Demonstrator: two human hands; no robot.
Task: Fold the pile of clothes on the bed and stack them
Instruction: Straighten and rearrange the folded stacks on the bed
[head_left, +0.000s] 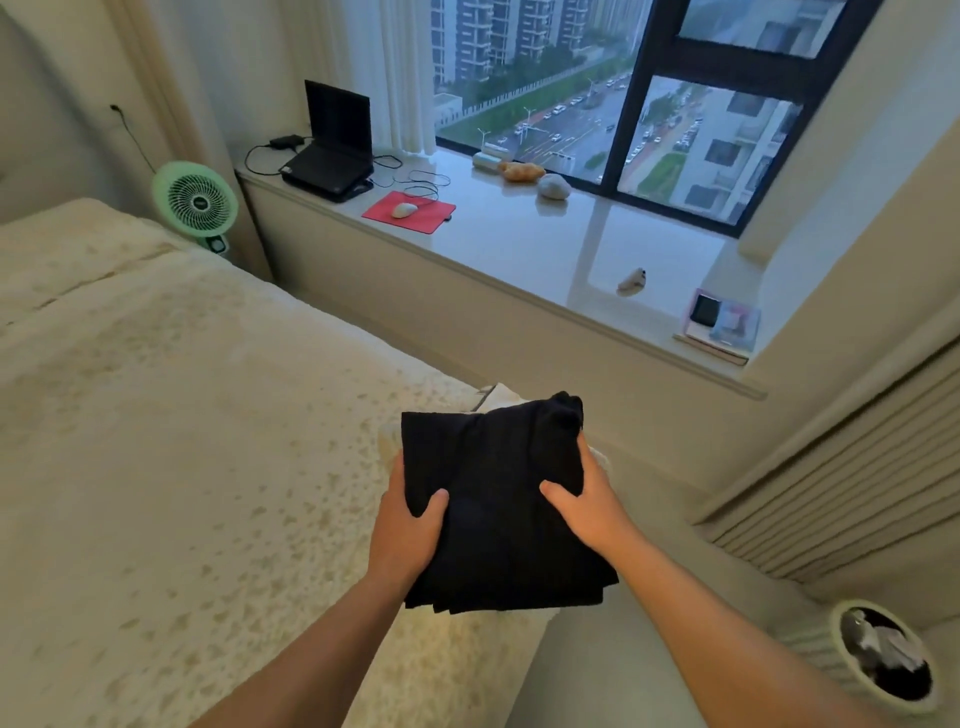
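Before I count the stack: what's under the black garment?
Under the folded black garment, held by the left hand and right hand, pale folded fabric peeks out at the far edge. The rest is covered.

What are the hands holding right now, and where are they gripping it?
A folded black garment, gripped by both hands: the left hand on its left edge, the right hand on its right edge, thumbs on top.
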